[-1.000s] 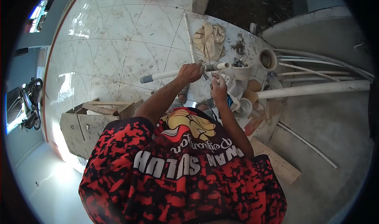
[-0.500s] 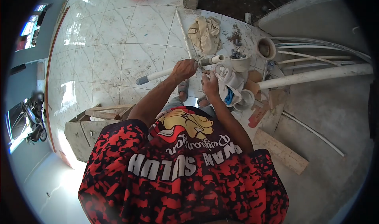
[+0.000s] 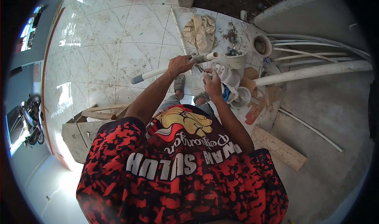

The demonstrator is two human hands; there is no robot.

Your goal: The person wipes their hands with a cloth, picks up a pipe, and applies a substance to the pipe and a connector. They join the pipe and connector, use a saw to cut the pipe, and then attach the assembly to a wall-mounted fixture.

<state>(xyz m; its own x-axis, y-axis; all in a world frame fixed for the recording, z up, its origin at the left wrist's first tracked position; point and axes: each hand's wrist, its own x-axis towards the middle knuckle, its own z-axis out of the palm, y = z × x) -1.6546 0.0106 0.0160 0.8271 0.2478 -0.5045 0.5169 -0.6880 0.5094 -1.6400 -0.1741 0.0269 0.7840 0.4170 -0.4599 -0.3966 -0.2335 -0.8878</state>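
Note:
My left hand [image 3: 181, 64] is closed around the middle of a white plastic pipe [image 3: 154, 73]. The pipe slants across in front of me, with a grey cap-like piece [image 3: 137, 79] at its left end and a dirty grey section [image 3: 201, 59] near its open right end. Below that right end is my right hand [image 3: 212, 83], its fingers pinched together; a slim greyish thing shows at the fingertips, too small to name. A thinner white pipe [image 3: 179, 30] lies on the tiles and passes beneath the left hand. Beside the right hand sits a whitish bag [image 3: 228, 76].
A beige cloth [image 3: 200, 32] lies beyond the pipes. To the right stand a small bucket of grey fittings [image 3: 237, 60], a round pot [image 3: 261, 46], a white bucket [image 3: 241, 97] and long pipes [image 3: 316, 74]. A plank [image 3: 278, 147] and wooden box [image 3: 79, 139] lie nearer.
My left hand has shifted slightly away from me, up onto the thick pipe. My right hand has come a little apart from it. The whole view has slid slightly.

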